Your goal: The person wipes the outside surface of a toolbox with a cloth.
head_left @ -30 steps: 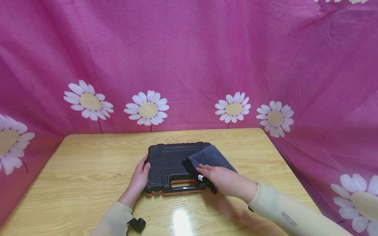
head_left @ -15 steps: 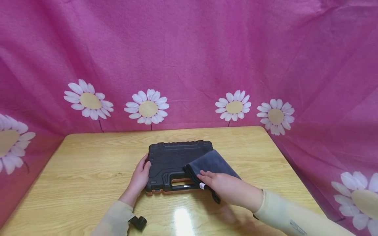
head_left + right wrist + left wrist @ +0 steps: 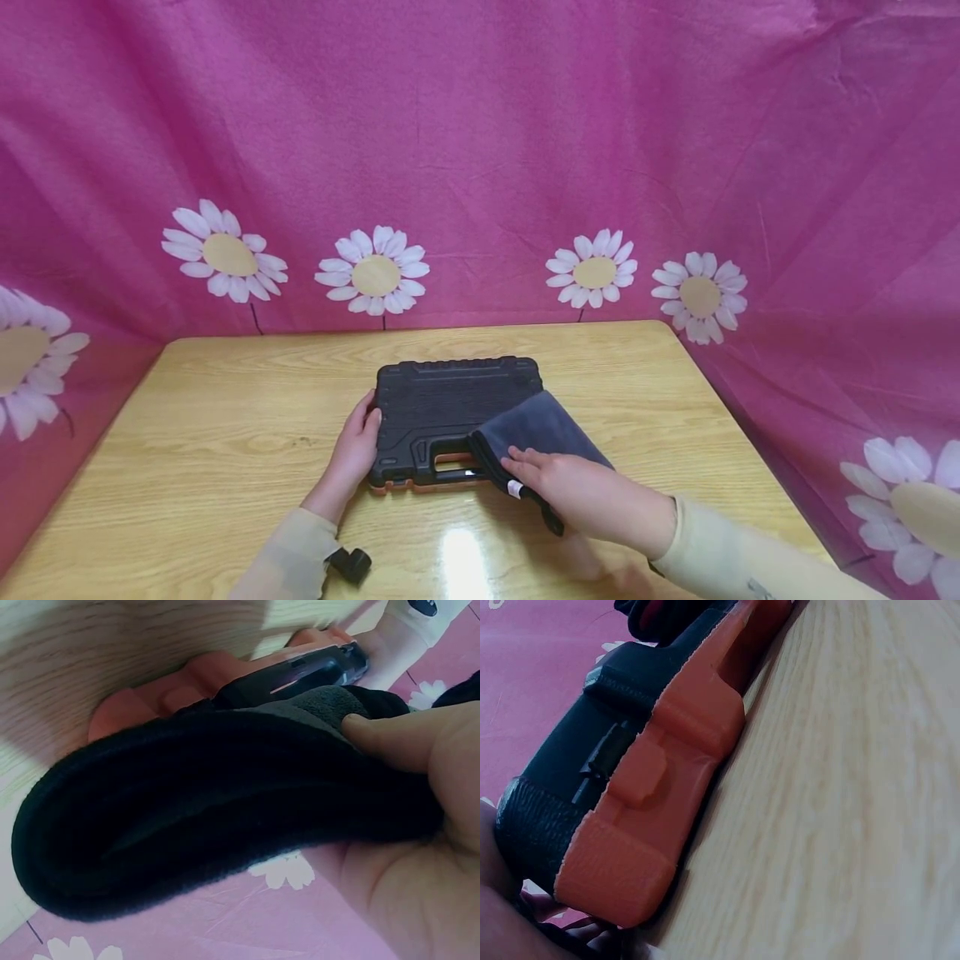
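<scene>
A black plastic carrying case (image 3: 442, 404) with an orange underside lies flat on the wooden table, handle side toward me. My left hand (image 3: 355, 446) holds its left edge, thumb near the top; the left wrist view shows the case's orange side (image 3: 637, 862) beside that hand. A folded dark grey cloth (image 3: 540, 425) with black edging and a small white tag overlaps the case's front right corner and hides part of the handle. My right hand (image 3: 592, 500) grips this cloth, fingers lying over its top. In the right wrist view the thumb (image 3: 390, 742) presses one face of the folded cloth (image 3: 187, 795).
A pink curtain (image 3: 480, 167) printed with white daisies hangs behind the table and along its sides. The wooden table (image 3: 225, 450) stretches out around the case. A black strap mount (image 3: 351, 567) sits at the left wrist.
My right hand has drawn the cloth toward me and slightly right over the case, baring more of its top. The left hand and the case have hardly moved.
</scene>
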A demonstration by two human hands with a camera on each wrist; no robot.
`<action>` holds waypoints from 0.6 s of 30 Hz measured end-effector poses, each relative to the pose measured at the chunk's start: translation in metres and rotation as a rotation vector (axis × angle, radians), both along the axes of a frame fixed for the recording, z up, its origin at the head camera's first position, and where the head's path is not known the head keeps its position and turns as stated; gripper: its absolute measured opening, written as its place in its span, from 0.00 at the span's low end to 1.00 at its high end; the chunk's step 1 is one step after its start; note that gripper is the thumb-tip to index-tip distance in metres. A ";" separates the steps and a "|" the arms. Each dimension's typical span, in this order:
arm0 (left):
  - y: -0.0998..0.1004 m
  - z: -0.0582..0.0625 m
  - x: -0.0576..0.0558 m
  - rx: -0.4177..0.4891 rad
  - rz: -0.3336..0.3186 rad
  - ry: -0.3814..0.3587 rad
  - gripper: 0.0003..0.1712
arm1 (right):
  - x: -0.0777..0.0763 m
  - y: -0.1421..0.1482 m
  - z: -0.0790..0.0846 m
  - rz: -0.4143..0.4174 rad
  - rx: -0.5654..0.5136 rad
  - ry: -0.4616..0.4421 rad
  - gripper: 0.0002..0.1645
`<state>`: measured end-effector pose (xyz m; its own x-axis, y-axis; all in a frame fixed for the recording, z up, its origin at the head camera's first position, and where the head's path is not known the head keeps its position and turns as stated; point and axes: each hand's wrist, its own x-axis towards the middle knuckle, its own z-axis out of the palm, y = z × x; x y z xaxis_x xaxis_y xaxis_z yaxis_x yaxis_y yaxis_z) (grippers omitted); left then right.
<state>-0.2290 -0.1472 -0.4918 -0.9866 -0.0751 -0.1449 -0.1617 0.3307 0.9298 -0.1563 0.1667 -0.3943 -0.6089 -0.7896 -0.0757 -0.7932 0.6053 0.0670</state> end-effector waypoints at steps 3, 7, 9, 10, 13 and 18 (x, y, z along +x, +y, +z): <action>0.000 0.001 0.000 -0.001 0.000 0.003 0.32 | 0.002 0.000 -0.001 0.007 -0.005 0.010 0.40; 0.000 0.001 0.000 -0.002 -0.002 0.002 0.32 | 0.006 0.001 -0.001 0.014 -0.010 0.014 0.41; 0.000 0.001 0.000 -0.005 -0.006 0.002 0.32 | 0.007 0.001 -0.002 0.014 -0.013 0.006 0.41; 0.000 0.001 0.000 -0.006 -0.006 -0.001 0.32 | 0.007 0.001 -0.002 0.014 -0.016 0.000 0.41; 0.000 0.000 0.000 -0.010 -0.005 -0.002 0.32 | 0.007 0.001 -0.001 -0.001 -0.016 -0.050 0.41; 0.000 0.001 0.001 -0.004 -0.003 -0.002 0.32 | 0.006 0.001 0.003 -0.050 0.002 -0.175 0.43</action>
<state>-0.2281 -0.1476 -0.4913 -0.9865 -0.0730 -0.1463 -0.1624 0.3351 0.9281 -0.1499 0.1678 -0.3917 -0.6251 -0.7581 -0.1858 -0.7614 0.6446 -0.0685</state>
